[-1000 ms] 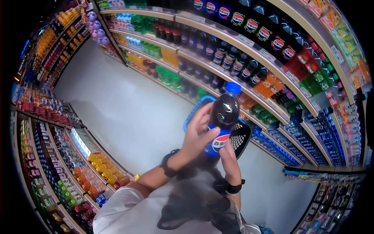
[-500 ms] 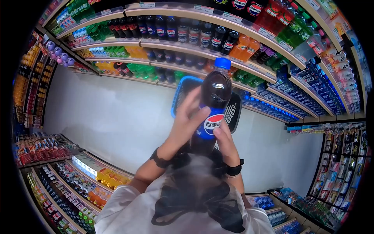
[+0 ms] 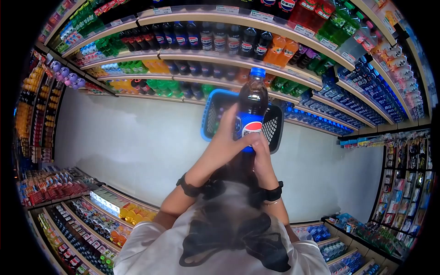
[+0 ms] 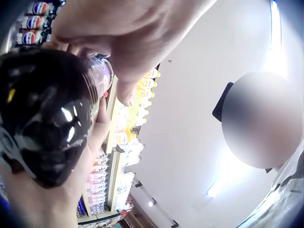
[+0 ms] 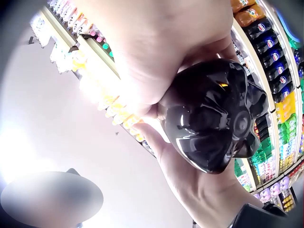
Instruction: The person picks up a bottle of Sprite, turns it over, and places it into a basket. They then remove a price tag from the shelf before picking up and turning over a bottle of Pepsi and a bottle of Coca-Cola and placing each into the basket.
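Note:
A dark cola bottle (image 3: 253,98) with a blue cap and a blue label with a red, white and blue logo stands upright before the person's chest in the head view. My left hand (image 3: 223,140) grips it from the left, its thumb across the lower label. From the right, my right hand (image 3: 263,158) holds the lower part, its thumb close to the left thumb. Both wrist views look at the bottle's dark base, the left one at the lobed base (image 4: 47,118) close up, the right one at the same base (image 5: 209,118) between both hands.
A black basket with a blue rim (image 3: 206,119) stands beyond the bottle, partly hidden by it. Shelves of drinks (image 3: 183,39) curve across the front. More shelves (image 3: 78,220) stand at the lower left, and hanging packets (image 3: 398,178) at the right. Pale floor (image 3: 133,137) lies between.
The head view has swung, so shelves and basket sit differently. The left thumb has moved down over the label beside the right thumb. Both hands still hold the bottle.

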{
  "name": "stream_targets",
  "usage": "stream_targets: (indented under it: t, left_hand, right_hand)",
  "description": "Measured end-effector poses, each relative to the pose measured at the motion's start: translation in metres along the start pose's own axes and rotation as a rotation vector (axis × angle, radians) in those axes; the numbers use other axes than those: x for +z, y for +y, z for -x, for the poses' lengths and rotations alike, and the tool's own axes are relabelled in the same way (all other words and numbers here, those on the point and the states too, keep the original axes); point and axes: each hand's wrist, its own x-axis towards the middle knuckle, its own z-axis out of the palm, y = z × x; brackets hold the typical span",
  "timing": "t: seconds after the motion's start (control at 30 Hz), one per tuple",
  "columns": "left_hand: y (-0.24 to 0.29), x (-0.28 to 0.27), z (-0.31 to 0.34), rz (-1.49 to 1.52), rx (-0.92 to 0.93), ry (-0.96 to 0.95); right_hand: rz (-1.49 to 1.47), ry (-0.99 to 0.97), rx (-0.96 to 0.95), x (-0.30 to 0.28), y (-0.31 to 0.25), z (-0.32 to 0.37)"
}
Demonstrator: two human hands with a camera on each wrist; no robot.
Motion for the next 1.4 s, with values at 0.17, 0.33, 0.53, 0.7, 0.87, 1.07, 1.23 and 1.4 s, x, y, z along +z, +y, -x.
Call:
stream_targets:
  t: [0.17,0.33,0.53,0.7,0.87,1.07,1.23,1.4]
  left_hand:
    - [0.004,0.007,0.001,0.198,0.016,0.066]
    - [0.010,0.006,0.010,0.489,-0.076,0.146]
    - [0.022,0.002,0.013,0.624,-0.094,0.143]
    - [0.010,0.006,0.016,0.630,-0.166,0.154]
    - [0.003,0.014,0.018,0.590,-0.158,0.191]
    - [0.006,0.018,0.016,0.554,-0.137,0.234]
    - [0.004,0.018,0.018,0.571,-0.170,0.249]
    - [0.001,0.015,0.019,0.648,-0.203,0.189]
  right_hand:
    - [0.146,-0.066,-0.077,-0.003,-0.003,0.001]
    - [0.257,-0.117,-0.125,-0.005,-0.003,0.003]
    - [0.285,0.015,-0.589,-0.009,-0.063,0.015]
    - [-0.019,-0.372,-1.049,0.021,-0.151,0.057]
    - [-0.199,-0.345,-1.120,0.001,-0.150,0.086]
    - [-0.355,-0.300,-1.151,-0.034,-0.145,0.146]
    - [-0.404,-0.354,-1.176,-0.006,-0.168,0.123]
    - [-0.314,-0.315,-1.256,-0.002,-0.168,0.112]
